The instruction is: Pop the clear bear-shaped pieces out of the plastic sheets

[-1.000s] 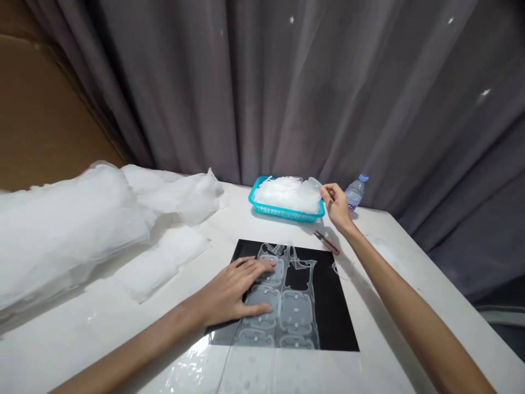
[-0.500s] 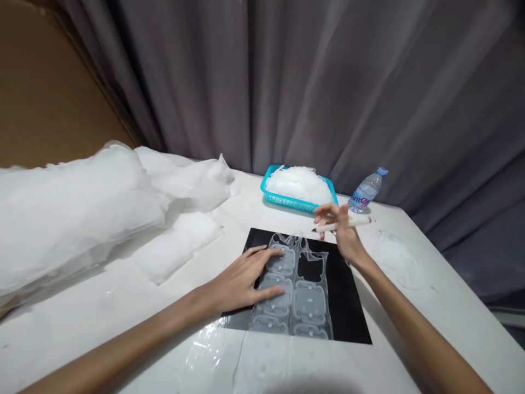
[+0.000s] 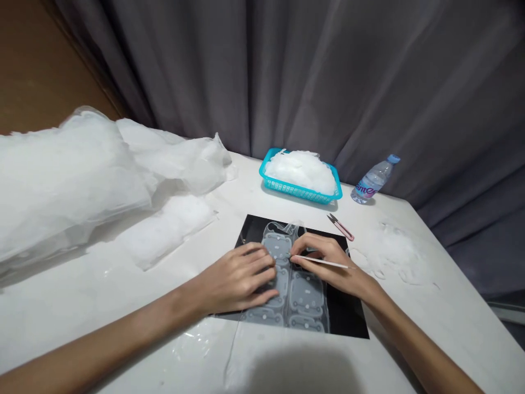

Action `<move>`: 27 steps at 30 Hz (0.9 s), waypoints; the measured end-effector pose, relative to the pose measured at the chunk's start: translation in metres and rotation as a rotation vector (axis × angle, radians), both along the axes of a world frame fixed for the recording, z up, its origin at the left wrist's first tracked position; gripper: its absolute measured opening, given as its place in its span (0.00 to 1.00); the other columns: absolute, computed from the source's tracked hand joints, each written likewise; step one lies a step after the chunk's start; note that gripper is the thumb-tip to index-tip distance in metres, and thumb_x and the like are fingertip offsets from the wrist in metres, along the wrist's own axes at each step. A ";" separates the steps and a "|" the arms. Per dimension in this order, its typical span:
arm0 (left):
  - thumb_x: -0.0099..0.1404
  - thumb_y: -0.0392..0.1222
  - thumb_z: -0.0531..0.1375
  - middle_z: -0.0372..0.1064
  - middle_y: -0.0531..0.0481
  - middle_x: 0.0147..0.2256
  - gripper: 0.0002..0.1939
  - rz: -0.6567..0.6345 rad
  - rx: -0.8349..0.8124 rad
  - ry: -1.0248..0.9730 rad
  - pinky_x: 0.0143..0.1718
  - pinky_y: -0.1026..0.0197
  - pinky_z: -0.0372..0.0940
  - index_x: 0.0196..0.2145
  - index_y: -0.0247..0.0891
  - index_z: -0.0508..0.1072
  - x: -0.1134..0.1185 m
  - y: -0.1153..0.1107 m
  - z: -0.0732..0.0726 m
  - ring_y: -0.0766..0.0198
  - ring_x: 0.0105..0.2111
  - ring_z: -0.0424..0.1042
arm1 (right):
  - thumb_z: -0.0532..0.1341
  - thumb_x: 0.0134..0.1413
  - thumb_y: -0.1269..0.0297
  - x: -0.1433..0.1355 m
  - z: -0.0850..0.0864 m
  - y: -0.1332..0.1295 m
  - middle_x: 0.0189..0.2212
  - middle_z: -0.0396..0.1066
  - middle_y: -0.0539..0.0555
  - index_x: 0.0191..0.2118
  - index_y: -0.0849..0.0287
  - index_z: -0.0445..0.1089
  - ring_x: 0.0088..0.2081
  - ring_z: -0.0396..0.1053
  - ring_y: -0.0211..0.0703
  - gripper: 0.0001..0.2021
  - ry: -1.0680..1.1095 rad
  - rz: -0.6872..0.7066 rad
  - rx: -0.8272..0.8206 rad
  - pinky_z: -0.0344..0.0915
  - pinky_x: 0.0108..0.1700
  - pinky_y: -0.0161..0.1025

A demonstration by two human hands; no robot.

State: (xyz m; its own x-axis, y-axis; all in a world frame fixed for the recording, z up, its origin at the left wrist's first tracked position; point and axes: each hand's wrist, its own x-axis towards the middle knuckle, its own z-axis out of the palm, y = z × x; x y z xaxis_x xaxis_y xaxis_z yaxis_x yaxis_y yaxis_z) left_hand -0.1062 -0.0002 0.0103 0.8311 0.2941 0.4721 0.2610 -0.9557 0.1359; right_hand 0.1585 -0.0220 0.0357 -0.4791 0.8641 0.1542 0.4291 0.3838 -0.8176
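A clear plastic sheet with rounded rectangular parts moulded in rows lies over a black mat. My left hand rests on its left side, fingers apart and slightly bent, holding nothing. Over the upper middle of the sheet, my right hand is closed round a slim white pen-like tool, its tip against or just above the strip between the two columns. What kind of tool it is, I cannot tell. Just beyond this hand lie pink thread snips. My right hand hides the sheet's upper right part.
A turquoise basket full of white pieces stands at the back, beside a water bottle. Large bags of white material and a smaller packet cover the left. Clear scraps lie on the right.
My right hand has come down and towards me onto the sheet with the tool, uncovering the snips. My left hand stays on the sheet, its fingers drawn in slightly.
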 end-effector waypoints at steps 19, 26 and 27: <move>0.73 0.55 0.64 0.67 0.43 0.66 0.29 0.117 -0.650 0.037 0.65 0.49 0.63 0.66 0.46 0.65 -0.006 0.017 -0.006 0.49 0.63 0.69 | 0.58 0.73 0.64 -0.015 -0.011 -0.016 0.46 0.75 0.55 0.47 0.54 0.73 0.49 0.75 0.46 0.06 -0.033 0.088 0.063 0.72 0.54 0.45; 0.72 0.57 0.65 0.67 0.44 0.66 0.32 0.148 -0.699 0.059 0.64 0.52 0.62 0.67 0.46 0.63 -0.006 0.017 -0.009 0.50 0.64 0.69 | 0.58 0.74 0.67 -0.019 -0.016 -0.016 0.47 0.74 0.56 0.48 0.55 0.72 0.50 0.74 0.45 0.05 -0.057 0.099 0.125 0.70 0.56 0.44; 0.72 0.57 0.64 0.66 0.44 0.66 0.32 0.147 -0.703 0.061 0.64 0.52 0.62 0.68 0.46 0.62 -0.006 0.017 -0.009 0.50 0.64 0.69 | 0.57 0.74 0.67 -0.020 -0.017 -0.017 0.47 0.74 0.56 0.48 0.55 0.71 0.50 0.74 0.45 0.05 -0.068 0.097 0.136 0.70 0.56 0.44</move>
State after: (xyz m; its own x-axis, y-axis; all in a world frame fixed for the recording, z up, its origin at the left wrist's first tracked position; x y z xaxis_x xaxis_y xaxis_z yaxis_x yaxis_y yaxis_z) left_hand -0.1118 0.0170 0.0018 0.7785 0.6220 0.0840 0.4068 -0.6020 0.6871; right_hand 0.1386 -0.0385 0.0186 -0.5722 0.7868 0.2314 0.4371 0.5312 -0.7258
